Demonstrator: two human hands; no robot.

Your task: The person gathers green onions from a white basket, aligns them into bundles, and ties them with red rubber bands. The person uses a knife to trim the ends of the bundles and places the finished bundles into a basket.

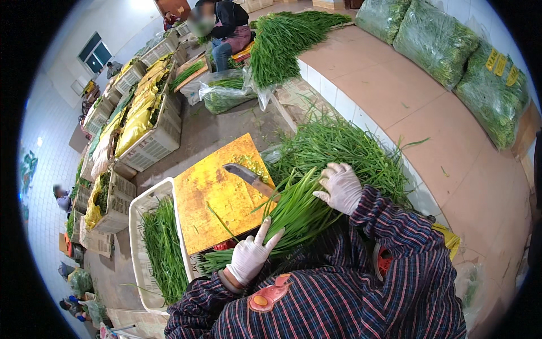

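A loose bunch of garlic chives (pixel 302 217) stretches across my lap, its leaves fanned out between my two hands. My left hand (pixel 251 257), in a white glove, rests on the lower end of the bunch with two fingers stretched apart. At the bunch's upper right side, my gloved right hand (pixel 341 188) has its fingers spread and touches the leaves. Just ahead is a yellow cutting board (pixel 209 198). A knife (pixel 244 172) with a dark blade lies on it, its handle toward me, beside chopped bits of chive (pixel 248 162).
A white crate (pixel 135 248) holding chives stands left of the board. A large chive pile (pixel 344 150) lies beyond my right hand, against a tiled ledge (pixel 389 107) bearing stuffed clear bags (pixel 435 42). Stacked crates (pixel 149 147) line the left. Another person (pixel 228 25) sits farther back.
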